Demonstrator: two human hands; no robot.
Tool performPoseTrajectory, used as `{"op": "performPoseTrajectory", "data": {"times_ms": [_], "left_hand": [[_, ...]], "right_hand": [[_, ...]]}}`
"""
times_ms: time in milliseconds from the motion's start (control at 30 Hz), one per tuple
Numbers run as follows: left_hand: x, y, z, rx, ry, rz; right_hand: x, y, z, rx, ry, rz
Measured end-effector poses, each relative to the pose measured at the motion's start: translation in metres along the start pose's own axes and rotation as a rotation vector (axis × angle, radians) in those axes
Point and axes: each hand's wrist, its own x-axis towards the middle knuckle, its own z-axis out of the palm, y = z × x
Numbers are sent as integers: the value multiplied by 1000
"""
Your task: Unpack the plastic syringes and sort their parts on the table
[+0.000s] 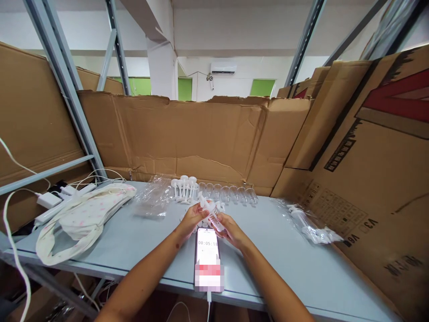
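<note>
My left hand (194,218) is closed on a white plastic plunger (208,205), whose fine detail is too small to make out. Close beside it, my right hand (230,227) pinches a clear barrel (216,221), apparently of a syringe, with pinkish light on it. The two parts meet between my fingers; how far one sits inside the other is unclear. Behind my hands several white plungers (184,187) stand bunched together. Clear barrels (226,194) line up to their right. A few small white pieces lie partly hidden under my hands.
A phone (208,250) with a running timer lies before my hands, its cable hanging over the table edge. At left are a crumpled clear bag (154,197), a cloth bag (83,214) and a power strip (63,203). A bagged plastic item (308,226) lies right. Cardboard (191,134) walls the grey table (278,250).
</note>
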Motion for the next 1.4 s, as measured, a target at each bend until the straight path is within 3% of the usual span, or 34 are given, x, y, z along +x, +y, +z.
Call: {"op": "performPoseTrajectory", "data": {"times_ms": [167,333,533,700,900,1067,1167,1400], "left_hand": [[2,1,-3,13,-9,-27],[2,15,-10,-26,-48,-49],[9,25,-25,132,122,-53],[31,43,-48,102,303,30],[61,68,-70,292,368,132],[79,61,-95,758,394,333],[82,50,-110,1004,395,274],[70,22,-131,1178,399,113]], "right_hand": [[3,1,-3,-102,59,-55],[1,-1,-6,-127,51,-69],[1,-5,-5,-196,82,-23],[2,-6,-11,-227,138,-25],[6,-4,-18,-269,230,-49],[7,-4,-20,-283,322,-43],[6,-5,-20,-294,325,-48],[5,-8,-20,-316,314,-41]]}}
